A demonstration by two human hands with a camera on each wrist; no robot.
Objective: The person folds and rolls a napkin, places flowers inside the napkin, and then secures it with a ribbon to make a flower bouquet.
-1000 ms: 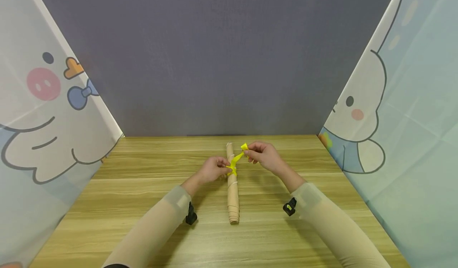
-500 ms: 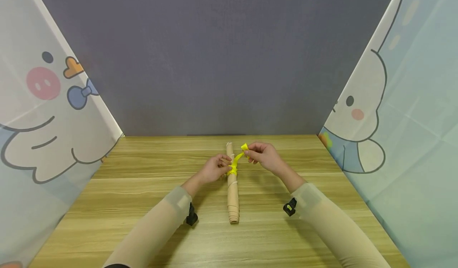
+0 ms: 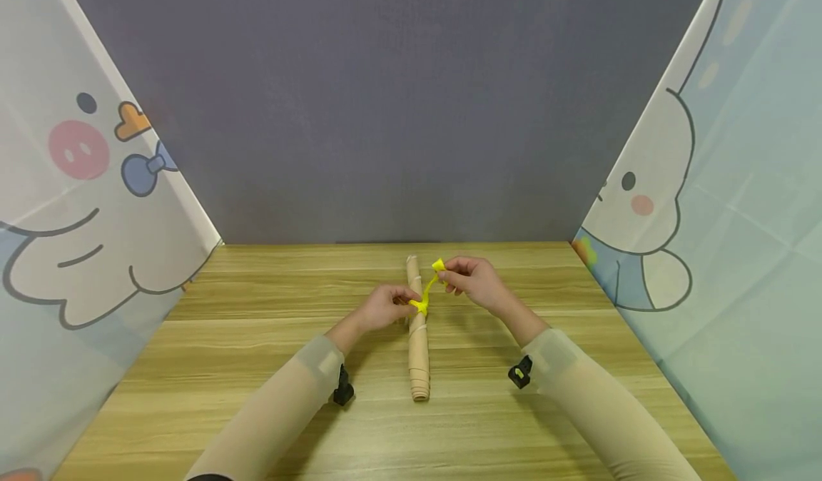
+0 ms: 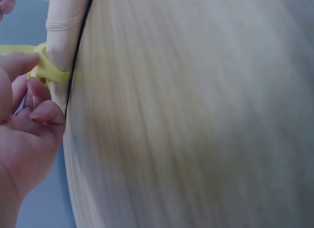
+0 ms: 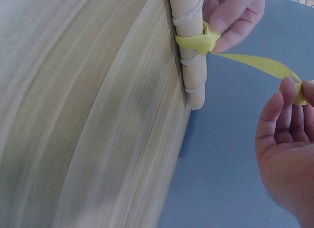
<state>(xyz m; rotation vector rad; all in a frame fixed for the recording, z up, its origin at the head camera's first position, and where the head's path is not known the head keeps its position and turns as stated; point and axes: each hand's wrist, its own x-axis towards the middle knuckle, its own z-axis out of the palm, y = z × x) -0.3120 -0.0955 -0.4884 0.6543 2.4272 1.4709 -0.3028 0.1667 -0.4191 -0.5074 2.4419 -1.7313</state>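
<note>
A slim tan roll (image 3: pixel 419 367) with coiled layers at its near end lies lengthwise on the table. Around its middle goes a yellow ribbon (image 5: pixel 194 42), gathered in a knot or loop on top. My left hand (image 3: pixel 384 307) pinches the ribbon at this knot; in the left wrist view the thumb and curled fingers meet at the yellow loop (image 4: pixel 49 71). Up and to the right, my right hand (image 3: pixel 475 280) pinches the ribbon's tail between thumb and forefinger, and a short end sticks out past the fingertips. The tail runs slanting between both hands.
The wood-grain table (image 3: pixel 257 281) ends at a dark grey panel (image 3: pixel 398 110) behind. Cartoon-printed sheets flank it, the left sheet (image 3: pixel 115 252) and the right sheet (image 3: pixel 738 252). A black wrist camera (image 3: pixel 343 387) hangs by the left sleeve, another camera (image 3: pixel 520 372) by the right.
My left hand has lifted slightly from the knot, then come back onto it, a bit lower and further right. The ribbon tail now looks narrower. The right hand and the roll have stayed put.
</note>
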